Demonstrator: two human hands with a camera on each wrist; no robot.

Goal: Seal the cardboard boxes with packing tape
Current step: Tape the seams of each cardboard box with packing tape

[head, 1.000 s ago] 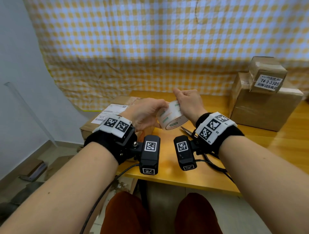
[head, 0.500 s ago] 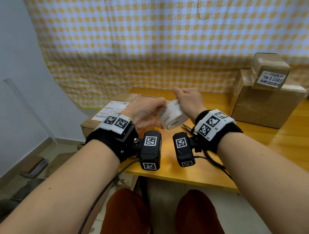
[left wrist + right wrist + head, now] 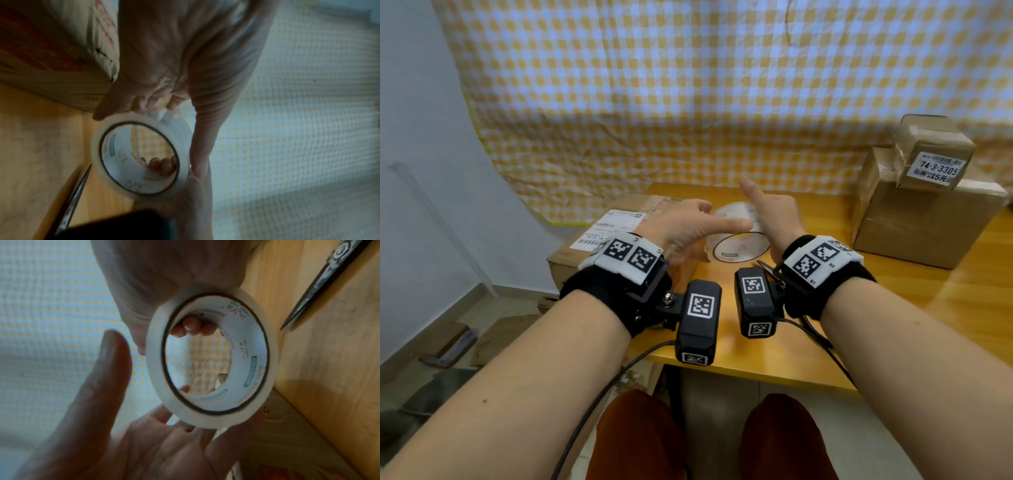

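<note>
Above the near edge of the wooden surface [image 3: 893, 329], the roll of tape [image 3: 736, 236] hangs between both hands with its open core facing back toward the person. The left hand [image 3: 681, 229] has its fingers [image 3: 131, 104] curled round the far rim and its thumb straight across the top, while the right hand [image 3: 774, 216] hooks fingers into the core, thumb raised free. The labelled box [image 3: 619, 222] lies just left of the roll, nearest the left hand, so the tape end, which I cannot make out, would likely be drawn leftward; scissors [image 3: 320, 283] lie on the surface beside the right wrist.
</note>
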